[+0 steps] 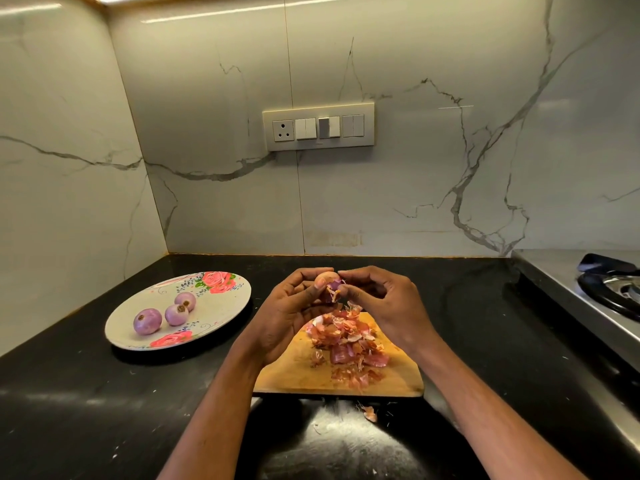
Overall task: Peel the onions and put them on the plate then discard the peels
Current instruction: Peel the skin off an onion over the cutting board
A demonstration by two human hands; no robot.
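Closest to the camera there's a stray peel [370, 413] lying on the black bench [104, 393], just in front of the wooden cutting board [398, 382]. So bits are already escaping the board.

On the board sits the main pile of peels [348, 344], loose and papery, spread toward its front edge.

Just above the pile, both hands are working one small onion [329, 284]. The left hand [291, 313] has its fingers curled around it, cupping it from the side. The right hand [384, 306] is pinching a flap of skin at the onion's underside between thumb and fingertips, looks like mid-peel.

Off to the left, well apart from the board, the floral plate [221, 306] holds three peeled onions [162, 315].

Further back right is the stove [609, 292], then the marble wall with the switch panel [318, 126].

What could go wrong, in my view:
- that skin tears short, since it's thin and dry, leaving scraps stuck on
- the onion is small and probably slick once bare, so a hard tug could pop it out of the left hand
- flakes drift off the board, meaning more to chase at discard time
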